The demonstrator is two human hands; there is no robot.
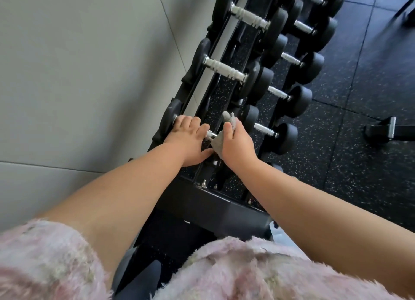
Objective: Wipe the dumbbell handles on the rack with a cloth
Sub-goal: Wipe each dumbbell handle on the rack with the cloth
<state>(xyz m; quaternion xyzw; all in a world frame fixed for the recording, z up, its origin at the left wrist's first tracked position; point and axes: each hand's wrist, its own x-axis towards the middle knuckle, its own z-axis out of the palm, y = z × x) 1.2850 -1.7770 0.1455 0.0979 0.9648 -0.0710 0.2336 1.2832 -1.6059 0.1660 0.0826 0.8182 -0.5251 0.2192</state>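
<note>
A black dumbbell rack [215, 201] runs away from me along the wall, with two rows of black dumbbells with silver handles. On the nearest dumbbell of the upper row, my left hand [190, 140] grips the left part of the handle [211, 134], next to the black weight head [171, 118]. My right hand [238, 145] holds a grey cloth [221, 140] wrapped around the right part of that same handle. Only a short silver piece of handle shows between my two hands.
Further dumbbells [224, 69] lie on the upper row beyond, with smaller ones [278, 131] on the lower row to the right. A grey wall [89, 75] stands on the left. Black speckled rubber floor [359, 165] lies on the right, with a black equipment foot [381, 131] on it.
</note>
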